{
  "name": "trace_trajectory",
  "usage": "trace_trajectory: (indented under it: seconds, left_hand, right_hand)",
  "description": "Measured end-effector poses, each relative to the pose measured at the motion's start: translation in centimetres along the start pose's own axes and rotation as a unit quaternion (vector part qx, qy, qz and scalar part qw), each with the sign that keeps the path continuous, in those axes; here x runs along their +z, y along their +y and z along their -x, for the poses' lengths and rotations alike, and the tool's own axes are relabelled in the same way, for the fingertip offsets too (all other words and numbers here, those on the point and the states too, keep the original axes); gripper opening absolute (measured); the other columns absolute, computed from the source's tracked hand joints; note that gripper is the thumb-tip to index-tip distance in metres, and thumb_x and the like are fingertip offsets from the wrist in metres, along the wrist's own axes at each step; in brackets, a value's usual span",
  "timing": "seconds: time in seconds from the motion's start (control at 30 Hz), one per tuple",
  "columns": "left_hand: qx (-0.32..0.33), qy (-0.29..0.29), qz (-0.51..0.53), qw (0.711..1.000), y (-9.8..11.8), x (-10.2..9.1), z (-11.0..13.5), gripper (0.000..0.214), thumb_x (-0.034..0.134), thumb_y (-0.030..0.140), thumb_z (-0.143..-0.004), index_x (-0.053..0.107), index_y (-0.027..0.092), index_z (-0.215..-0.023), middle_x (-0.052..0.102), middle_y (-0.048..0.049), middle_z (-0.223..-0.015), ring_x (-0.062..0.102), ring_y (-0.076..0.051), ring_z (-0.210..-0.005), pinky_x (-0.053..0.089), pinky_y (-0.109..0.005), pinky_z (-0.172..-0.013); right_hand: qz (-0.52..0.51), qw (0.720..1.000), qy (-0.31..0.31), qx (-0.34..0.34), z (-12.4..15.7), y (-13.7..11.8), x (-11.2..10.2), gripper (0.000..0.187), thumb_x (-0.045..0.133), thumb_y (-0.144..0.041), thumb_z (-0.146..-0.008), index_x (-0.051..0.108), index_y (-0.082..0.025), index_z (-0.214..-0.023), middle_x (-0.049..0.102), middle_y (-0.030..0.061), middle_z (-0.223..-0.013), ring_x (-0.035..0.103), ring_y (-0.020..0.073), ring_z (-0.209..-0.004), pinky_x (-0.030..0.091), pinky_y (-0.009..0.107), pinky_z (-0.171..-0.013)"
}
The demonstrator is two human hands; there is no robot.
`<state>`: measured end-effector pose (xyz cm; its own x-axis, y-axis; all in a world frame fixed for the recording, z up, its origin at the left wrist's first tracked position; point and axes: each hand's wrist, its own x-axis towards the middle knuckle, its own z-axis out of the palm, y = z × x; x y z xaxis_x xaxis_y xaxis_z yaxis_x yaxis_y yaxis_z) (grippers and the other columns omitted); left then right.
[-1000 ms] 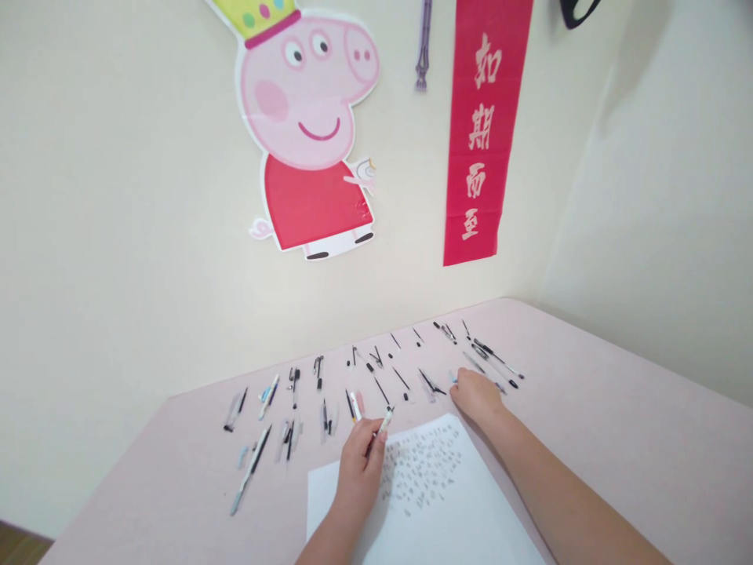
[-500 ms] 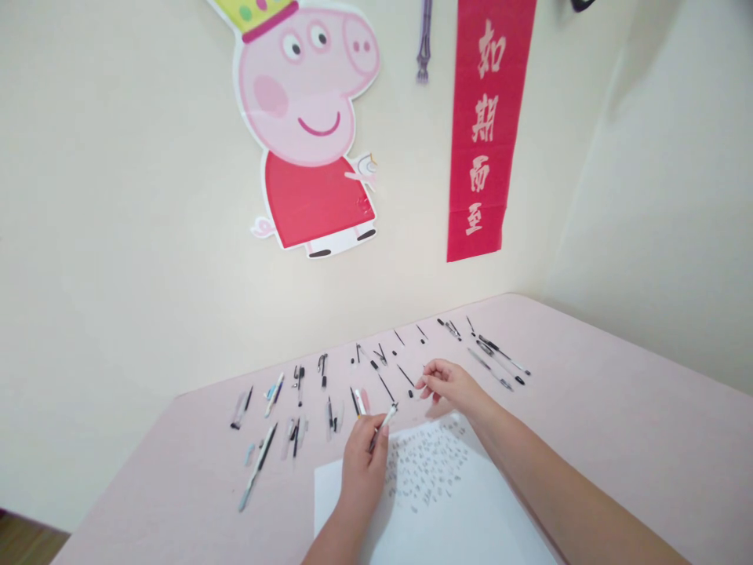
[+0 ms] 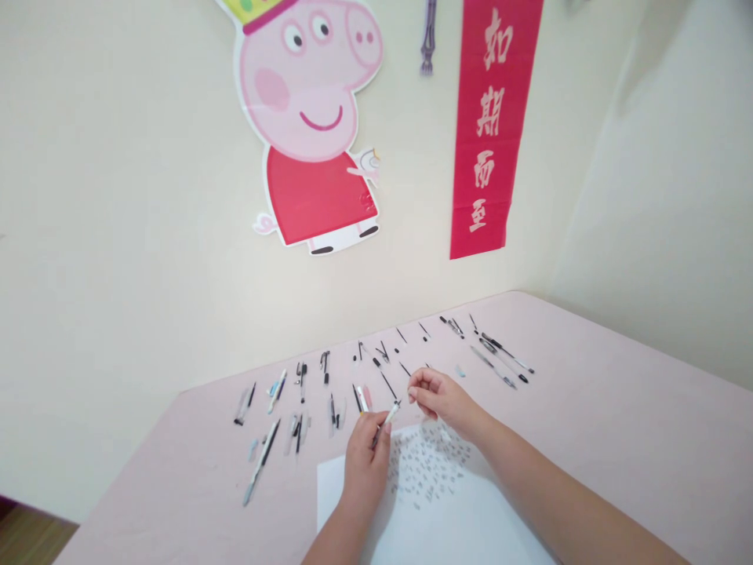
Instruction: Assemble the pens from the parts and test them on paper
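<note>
Wall: cream, bearing a cartoon pig sticker (image 3: 318,125) and a red banner (image 3: 494,125) with pale characters.
Surface (image 3: 617,424): pink, set into the corner; carries everything listed below.
Sheet (image 3: 464,526): white, near edge of the surface, under both forearms; upper part covered in small grey scribbles.
Right hand (image 3: 438,396): a second ago flat down among the far-right pens (image 3: 506,357); since lifted and drawn leftward to the middle. Fingertips now pressed together in a pinch; content of the pinch too small to tell.
Left hand (image 3: 365,459): closed round the pen, resting on the top left corner of the sheet; place and grip unchanged over the last second.
Pen (image 3: 385,414): pale barrel, slanted up and to the right out of the left hand, free end just beside the right fingertips.
Pen parts (image 3: 276,390): refills, barrels and caps in loose rows along the wall side, apart from both hands.
Blue piece (image 3: 460,370): small, lying bare where the right hand rested before.
Meaning of the change: both hands brought together at the pen's free end, well apart from the far-right pens.
</note>
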<state>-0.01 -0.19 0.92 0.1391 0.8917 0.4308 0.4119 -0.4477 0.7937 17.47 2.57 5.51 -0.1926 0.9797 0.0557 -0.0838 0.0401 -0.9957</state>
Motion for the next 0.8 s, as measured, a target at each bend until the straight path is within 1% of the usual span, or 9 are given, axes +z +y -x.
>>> trace_trajectory:
  seconds: [0.23, 0.33, 0.47, 0.53, 0.8]
  left_hand:
    - [0.002, 0.000, -0.008, 1.000, 0.2, 0.0, 0.0, 0.024, 0.046, 0.032, -0.085, 0.065, 0.019, -0.088, 0.064, -0.0056, -0.081, 0.059, -0.019, -0.078, 0.046, -0.032, -0.071]
    - [0.007, 0.002, -0.008, 1.000, 0.1, 0.1, 0.0, 0.024, 0.046, 0.032, -0.085, 0.066, 0.020, -0.088, 0.064, -0.0053, -0.080, 0.059, -0.018, -0.077, 0.046, -0.032, -0.070]
    - [0.010, 0.000, -0.008, 1.000, -0.1, 0.2, -0.1, 0.025, 0.045, 0.033, -0.085, 0.066, 0.019, -0.088, 0.063, -0.0058, -0.079, 0.059, -0.019, -0.076, 0.047, -0.032, -0.069]
    - [0.007, 0.000, -0.011, 1.000, -0.2, 0.2, -0.1, 0.026, 0.045, 0.034, -0.085, 0.066, 0.019, -0.089, 0.063, -0.0058, -0.079, 0.059, -0.019, -0.076, 0.047, -0.032, -0.069]
    - [-0.002, -0.012, -0.033, 0.999, -0.1, -0.1, -0.1, 0.026, 0.044, 0.033, -0.086, 0.065, 0.019, -0.090, 0.063, -0.0069, -0.082, 0.058, -0.020, -0.079, 0.046, -0.032, -0.071]
  right_hand:
    - [0.023, 0.999, -0.011, -0.021, 0.0, 0.2, 0.2, 0.022, 0.062, -0.035, -0.068, 0.050, -0.017, -0.073, 0.049, -0.0051, -0.060, 0.035, 0.0048, -0.045, 0.027, 0.019, -0.041]
    - [0.037, 0.998, -0.025, -0.032, -0.1, 0.5, 0.1, 0.021, 0.062, -0.036, -0.070, 0.051, -0.018, -0.073, 0.048, -0.0048, -0.060, 0.038, 0.0064, -0.049, 0.030, 0.020, -0.045]
    - [0.061, 0.996, -0.023, -0.054, -0.2, 0.9, 0.1, 0.020, 0.062, -0.034, -0.070, 0.052, -0.017, -0.074, 0.051, -0.0031, -0.064, 0.045, 0.0091, -0.058, 0.036, 0.021, -0.053]
    - [0.073, 0.996, -0.024, -0.053, -0.2, 1.0, 0.2, 0.018, 0.062, -0.033, -0.071, 0.053, -0.017, -0.074, 0.052, -0.0026, -0.065, 0.046, 0.0096, -0.060, 0.036, 0.022, -0.055]
    - [0.101, 0.994, -0.024, -0.041, -0.1, 1.1, 0.5, 0.009, 0.059, -0.023, -0.070, 0.054, -0.017, -0.075, 0.052, -0.0028, -0.065, 0.046, 0.0091, -0.059, 0.035, 0.021, -0.054]
